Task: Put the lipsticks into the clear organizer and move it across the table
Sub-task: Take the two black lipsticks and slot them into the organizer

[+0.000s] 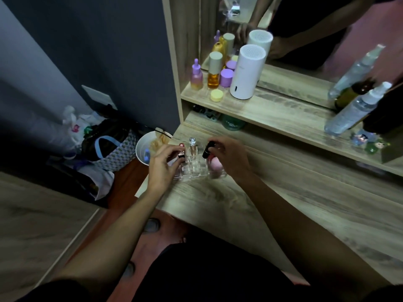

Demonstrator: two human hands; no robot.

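Pale wood-grain tabletop (283,214) carries a clear acrylic compartmented organizer (197,168) at its 10 o'clock corner, between two hands. The left hand (162,163) pinches one red-topped lipstick (181,150); the right hand (227,159) grips one black lipstick tube (207,149) above the slots. One clear-capped tube (192,144) stands at 12 o'clock, one pink sponge (214,164) at 3.

The wood-grain table (229,199) carries the clear organizer (197,168) near its ten o'clock corner. On the shelf (272,110) above, at twelve o'clock, stand a white cylinder (247,73), small bottles (214,71) and a yellow jar (216,95); spray bottles (353,107) stand at two o'clock.
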